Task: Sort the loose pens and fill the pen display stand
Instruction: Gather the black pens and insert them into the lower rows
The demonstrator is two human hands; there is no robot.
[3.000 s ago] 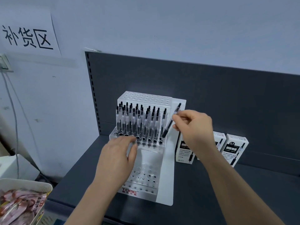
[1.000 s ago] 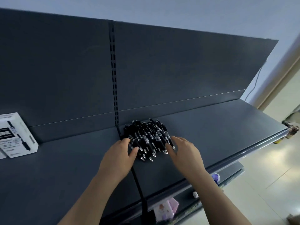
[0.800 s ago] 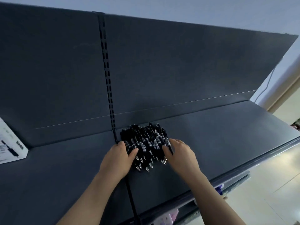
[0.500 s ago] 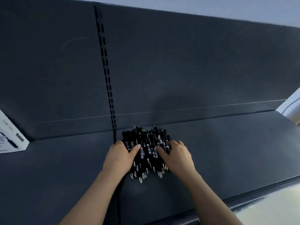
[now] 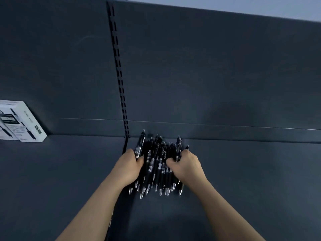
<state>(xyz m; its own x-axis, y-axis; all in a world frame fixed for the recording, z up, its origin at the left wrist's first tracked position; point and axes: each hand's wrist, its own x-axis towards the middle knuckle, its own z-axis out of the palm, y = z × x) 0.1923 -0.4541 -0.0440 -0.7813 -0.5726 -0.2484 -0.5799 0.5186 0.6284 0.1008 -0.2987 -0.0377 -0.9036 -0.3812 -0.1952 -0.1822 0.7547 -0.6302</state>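
Pens [image 5: 159,166] heaped on shelf [image 5: 243,171] | left hand [image 5: 129,166], right hand [image 5: 186,166]: grip closed round heap

The dark grey metal shelf [image 5: 243,171] lies bare right of the heap of black pens [image 5: 159,164]; a white cardboard box [image 5: 22,122] stands far left.

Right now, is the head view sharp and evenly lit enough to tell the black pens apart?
Head view: dim, no glare, slightly soft; the pile of black click pens merges into the dark grey shelf, only silver tips and white labels stand out. Wide-angle bends the back panel edge; a soft shadow lies on the panel above the right hand.
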